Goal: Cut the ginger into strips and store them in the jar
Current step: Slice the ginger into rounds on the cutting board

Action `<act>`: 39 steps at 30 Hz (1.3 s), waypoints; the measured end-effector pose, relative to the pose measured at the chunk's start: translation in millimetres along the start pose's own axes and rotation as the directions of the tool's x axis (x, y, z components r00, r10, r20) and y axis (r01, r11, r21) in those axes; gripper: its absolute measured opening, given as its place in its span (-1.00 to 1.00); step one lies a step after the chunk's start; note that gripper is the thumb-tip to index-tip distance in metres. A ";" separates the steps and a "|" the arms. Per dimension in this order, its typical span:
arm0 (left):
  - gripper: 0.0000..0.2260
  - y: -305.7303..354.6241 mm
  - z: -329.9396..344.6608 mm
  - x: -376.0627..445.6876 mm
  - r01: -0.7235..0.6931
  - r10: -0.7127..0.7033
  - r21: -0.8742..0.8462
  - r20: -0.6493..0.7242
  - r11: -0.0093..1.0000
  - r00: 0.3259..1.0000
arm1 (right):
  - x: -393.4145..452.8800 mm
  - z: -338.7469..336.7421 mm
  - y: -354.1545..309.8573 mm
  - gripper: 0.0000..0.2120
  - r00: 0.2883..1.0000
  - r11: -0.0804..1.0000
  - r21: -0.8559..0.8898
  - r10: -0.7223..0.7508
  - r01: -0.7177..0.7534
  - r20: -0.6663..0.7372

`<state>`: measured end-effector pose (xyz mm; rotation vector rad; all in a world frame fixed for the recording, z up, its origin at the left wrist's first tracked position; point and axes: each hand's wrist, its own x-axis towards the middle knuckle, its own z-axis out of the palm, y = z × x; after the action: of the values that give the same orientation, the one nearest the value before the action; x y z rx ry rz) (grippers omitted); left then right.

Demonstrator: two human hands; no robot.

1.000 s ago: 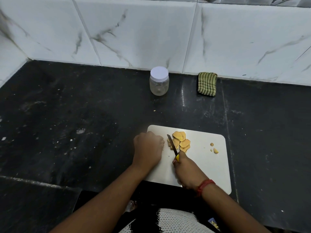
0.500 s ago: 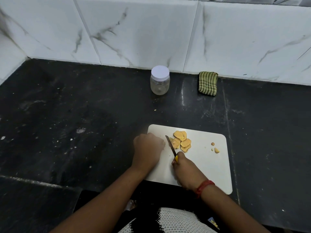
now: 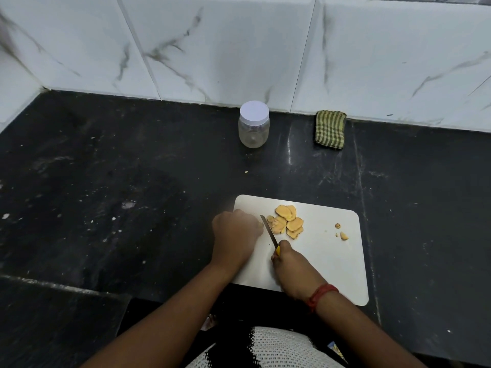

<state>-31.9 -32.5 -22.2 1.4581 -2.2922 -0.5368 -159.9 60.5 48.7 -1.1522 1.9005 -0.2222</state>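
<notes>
Several flat yellow ginger slices [image 3: 288,221] lie in a pile on a white cutting board [image 3: 332,264]. My right hand [image 3: 292,266] grips a small knife [image 3: 269,230] with a yellow handle; its blade points away, just left of the pile. My left hand [image 3: 235,236] is curled on the board's left edge, touching the blade's left side; whatever it holds is hidden under the fingers. A clear jar [image 3: 253,125] with a white lid on stands upright near the back wall.
Small ginger scraps [image 3: 342,233] lie on the board's right part. A folded green checked cloth [image 3: 330,129] leans at the wall right of the jar. The black counter [image 3: 119,181] carries crumbs and stains. White marble tiles rise behind.
The knife blade has shifted slightly left, away from the slice pile and toward my left hand. My left hand stays curled in the same place.
</notes>
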 end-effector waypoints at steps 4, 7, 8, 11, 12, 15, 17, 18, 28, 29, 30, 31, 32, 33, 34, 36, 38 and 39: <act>-0.87 0.6 -0.9 0.0 -0.025 0.025 0.009 -0.011 1.000 1.000 | 1.1 -1.9 0.6 -0.87 1.000 1.000 0.011 0.014 -0.014 0.000; -0.83 3.6 -4.2 3.2 -0.066 0.067 0.069 -0.024 0.995 0.997 | 1.6 -4.2 1.0 -0.88 1.000 0.999 0.031 0.018 -0.018 0.001; -0.82 4.6 -5.8 4.9 -0.085 0.088 0.095 -0.030 0.992 0.996 | 2.1 -4.6 1.7 -0.89 1.000 0.999 0.035 0.019 -0.019 0.001; -0.78 8.1 -9.0 10.3 -0.139 0.140 0.161 0.005 0.977 0.990 | 2.7 -5.3 3.1 -0.89 1.000 0.999 0.040 0.028 -0.028 0.000; -0.78 9.3 -9.1 12.3 -0.146 0.144 0.168 0.022 0.975 0.989 | 2.8 -5.3 3.4 -0.89 1.000 0.999 0.044 0.030 -0.030 -0.002; -0.81 12.6 -7.0 18.2 -0.132 0.122 0.146 0.070 0.981 0.990 | 1.8 -6.9 3.2 -0.88 0.999 0.998 0.063 0.032 -0.031 -0.016; -0.83 12.4 -5.4 19.4 -0.115 0.108 0.083 0.089 0.990 0.990 | 0.2 -8.7 2.8 -0.87 0.999 0.997 0.076 0.027 -0.025 -0.020; -0.84 11.8 -4.6 19.0 -0.106 0.102 0.043 0.089 0.993 0.991 | -0.5 -9.6 3.1 -0.86 0.999 0.997 0.079 0.026 -0.024 -0.021; -0.93 7.6 0.1 7.4 -0.059 0.066 -0.154 0.041 0.986 0.997 | -3.4 -7.2 5.1 -0.86 1.000 0.998 0.058 0.017 -0.017 -0.010; -0.94 7.7 0.9 6.2 -0.058 0.063 -0.170 0.023 0.984 0.998 | -3.8 -6.5 3.8 -0.86 1.000 0.998 0.054 0.016 -0.015 -0.008; -0.95 7.9 1.4 5.1 -0.058 0.059 -0.186 0.005 0.981 0.998 | -4.0 -5.4 2.6 -0.86 1.000 0.999 0.050 0.013 -0.012 -0.006; -0.95 8.6 2.1 4.1 -0.057 0.056 -0.199 -0.011 0.978 0.998 | -4.4 -4.4 1.5 -0.86 1.000 0.999 0.046 0.010 -0.010 -0.004; -0.95 9.2 2.7 3.3 -0.055 0.051 -0.208 -0.025 0.977 0.998 | -4.5 -3.4 0.5 -0.86 1.000 0.999 0.043 0.009 -0.009 -0.003; -0.95 9.7 3.1 2.7 -0.053 0.046 -0.215 -0.037 0.975 0.998 | -4.7 -2.6 -0.2 -0.86 1.000 0.999 0.039 0.008 -0.008 -0.004; -0.94 10.0 3.6 2.3 -0.050 0.041 -0.222 -0.046 0.974 0.998 | -4.5 -1.9 -0.6 -0.87 1.000 0.999 0.037 0.008 -0.008 -0.004; -0.94 9.9 4.8 2.3 -0.050 0.038 -0.228 -0.059 0.972 0.998 | -4.0 -0.8 -0.8 -0.87 1.000 0.999 0.031 0.005 -0.005 -0.002; -0.93 9.0 6.5 2.5 -0.053 0.040 -0.217 -0.064 0.975 0.997 | -3.3 -0.4 -0.9 -0.88 1.000 1.000 0.023 0.001 -0.001 0.000; -0.93 8.6 7.4 2.6 -0.053 0.041 -0.205 -0.065 0.977 0.997 | -3.0 0.0 -1.4 -0.89 1.000 1.000 0.018 -0.002 0.002 0.000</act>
<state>-43.2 -30.6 -24.0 1.2996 -2.1466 -0.6858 -158.5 62.1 51.2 -1.1424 1.8939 -0.2399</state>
